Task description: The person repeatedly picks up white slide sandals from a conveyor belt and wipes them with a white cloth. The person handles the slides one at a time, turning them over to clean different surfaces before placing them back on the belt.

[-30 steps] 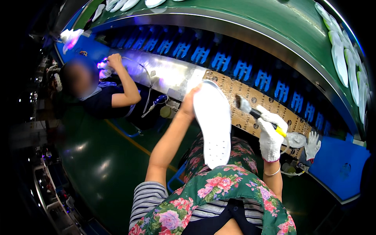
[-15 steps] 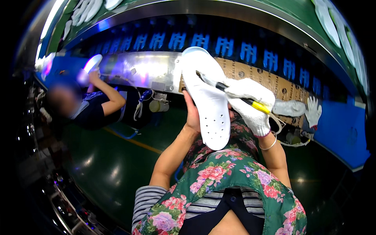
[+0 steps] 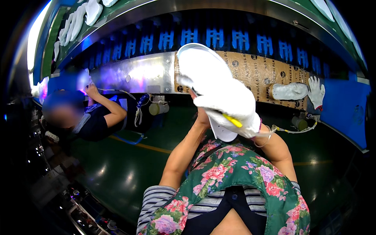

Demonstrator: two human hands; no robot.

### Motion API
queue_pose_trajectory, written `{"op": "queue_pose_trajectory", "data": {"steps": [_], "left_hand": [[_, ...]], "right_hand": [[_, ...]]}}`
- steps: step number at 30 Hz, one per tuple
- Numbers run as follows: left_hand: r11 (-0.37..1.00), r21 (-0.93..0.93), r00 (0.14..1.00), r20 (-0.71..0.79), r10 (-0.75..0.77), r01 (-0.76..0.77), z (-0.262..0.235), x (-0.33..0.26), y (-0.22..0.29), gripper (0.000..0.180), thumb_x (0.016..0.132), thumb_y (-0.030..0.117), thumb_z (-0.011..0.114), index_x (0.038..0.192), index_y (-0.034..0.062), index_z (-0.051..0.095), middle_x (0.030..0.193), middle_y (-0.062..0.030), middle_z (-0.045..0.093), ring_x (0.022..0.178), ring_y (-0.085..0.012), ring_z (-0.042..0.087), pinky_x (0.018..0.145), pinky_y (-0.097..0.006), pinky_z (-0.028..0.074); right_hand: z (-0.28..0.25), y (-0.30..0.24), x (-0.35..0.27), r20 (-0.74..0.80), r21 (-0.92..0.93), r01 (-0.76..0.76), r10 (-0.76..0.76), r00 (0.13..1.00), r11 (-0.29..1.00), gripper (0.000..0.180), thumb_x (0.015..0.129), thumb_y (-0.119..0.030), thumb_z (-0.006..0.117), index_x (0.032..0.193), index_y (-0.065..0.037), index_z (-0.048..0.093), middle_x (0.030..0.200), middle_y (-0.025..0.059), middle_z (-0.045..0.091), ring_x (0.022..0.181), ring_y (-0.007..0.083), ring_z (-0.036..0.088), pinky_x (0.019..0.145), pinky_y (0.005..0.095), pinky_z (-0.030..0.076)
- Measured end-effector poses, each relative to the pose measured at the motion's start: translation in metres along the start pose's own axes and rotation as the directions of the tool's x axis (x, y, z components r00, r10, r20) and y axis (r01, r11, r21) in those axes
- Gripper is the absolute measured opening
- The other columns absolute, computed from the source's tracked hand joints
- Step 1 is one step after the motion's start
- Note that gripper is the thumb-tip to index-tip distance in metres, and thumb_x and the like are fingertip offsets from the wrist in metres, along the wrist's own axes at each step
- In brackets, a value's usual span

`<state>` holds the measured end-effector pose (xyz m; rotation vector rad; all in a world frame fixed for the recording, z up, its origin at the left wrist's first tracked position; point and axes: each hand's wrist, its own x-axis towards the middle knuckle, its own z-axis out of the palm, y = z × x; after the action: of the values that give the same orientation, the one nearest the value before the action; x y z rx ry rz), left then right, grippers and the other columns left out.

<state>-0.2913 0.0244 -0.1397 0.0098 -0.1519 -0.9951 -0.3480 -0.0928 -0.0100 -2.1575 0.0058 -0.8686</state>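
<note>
A white shoe sole (image 3: 203, 70) is being held up close in front of the person, gripped from behind by the left hand (image 3: 201, 117), whose fingers are hidden, so I cannot tell how they are closing. The gloved right hand (image 3: 231, 103) is lying across the sole, its fingers wrapping a yellow-handled brush (image 3: 232, 120). Farther off, another sole (image 3: 289, 91) and a spare glove (image 3: 316, 92) are lying on the worktop (image 3: 250, 72), and at far left another person (image 3: 92, 117) is working.
</note>
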Motion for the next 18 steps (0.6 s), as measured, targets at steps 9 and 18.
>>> {"op": "queue_pose_trajectory", "data": {"steps": [9,18], "left_hand": [[0.846,0.523,0.954,-0.293,0.063,0.105,0.027,0.018,0.025,0.1,0.088,0.086,0.017,0.158,0.0136,0.016,0.154,-0.0124,0.033,0.14,-0.03,0.038,0.116,-0.045,0.034],[0.971,0.198,0.989,-0.088,-0.119,0.134,0.008,0.028,0.044,0.116,0.077,0.096,0.021,0.15,0.0071,0.03,0.139,-0.0198,0.047,0.125,-0.0325,0.052,0.104,-0.046,0.045]], "right_hand": [[0.014,-0.002,-0.008,0.01,0.024,-0.029,0.029,1.0,0.999,0.027,0.085,-0.015,0.077,0.113,-0.013,0.076,0.105,0.0086,0.075,0.095,0.0262,0.071,0.085,0.0388,0.056],[0.013,0.003,-0.023,0.104,0.15,-0.146,0.132,0.986,0.978,0.029,0.079,-0.014,0.081,0.107,-0.015,0.078,0.109,0.007,0.075,0.094,0.0259,0.071,0.081,0.0379,0.055]]}}
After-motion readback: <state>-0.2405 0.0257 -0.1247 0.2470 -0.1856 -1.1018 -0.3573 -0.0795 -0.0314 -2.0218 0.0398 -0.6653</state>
